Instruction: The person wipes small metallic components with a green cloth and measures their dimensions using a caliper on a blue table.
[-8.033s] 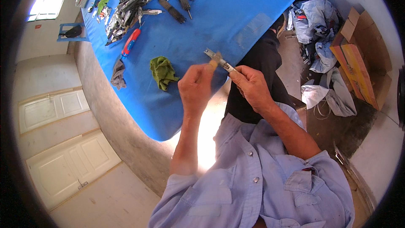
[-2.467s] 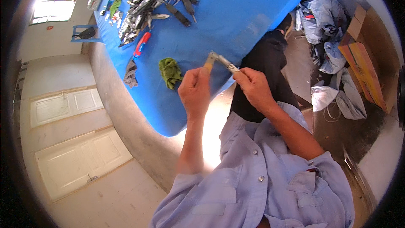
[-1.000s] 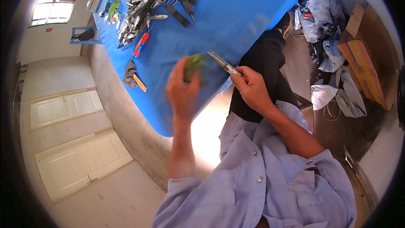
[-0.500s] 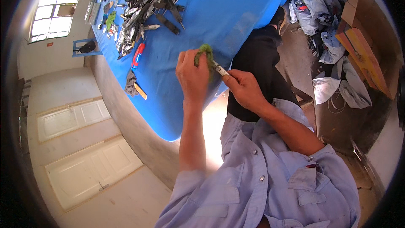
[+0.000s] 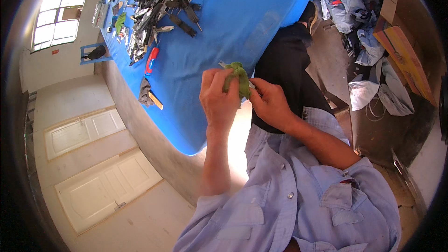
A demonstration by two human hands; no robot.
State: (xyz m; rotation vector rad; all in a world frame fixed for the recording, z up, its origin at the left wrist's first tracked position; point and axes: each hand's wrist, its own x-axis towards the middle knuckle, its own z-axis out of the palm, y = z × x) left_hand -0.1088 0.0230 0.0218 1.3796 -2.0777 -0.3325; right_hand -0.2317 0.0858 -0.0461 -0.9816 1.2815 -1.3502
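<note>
My left hand [image 5: 219, 97] is closed around a green cloth [image 5: 241, 78], pinched over a slim metal tool. A thin metallic end of the slim tool [image 5: 222, 64] sticks out past the cloth on the far side. My right hand [image 5: 273, 105] grips the tool's pale handle, mostly hidden by fingers and cloth. Both hands are close together above the near edge of the blue-covered table [image 5: 219, 32]. A large pile of metal and black hand tools [image 5: 161, 7] lies farther left. Nearer me are a red-and-blue tool [image 5: 151, 60] and a dark grey rag [image 5: 144, 92] beside a yellow-orange handle [image 5: 156, 101].
Another green cloth [image 5: 120, 22] lies by the pile's left side. On the right stand an open cardboard box [image 5: 403, 60] and a heap of pale plastic bags [image 5: 352, 7]. A dark-clothed leg [image 5: 282, 65] is beside the table. White doors [image 5: 107, 189] line the left wall.
My left hand has slid the green cloth along the tool toward my right hand. The tool's far end now shows beyond the cloth, and its pale handle is more covered.
</note>
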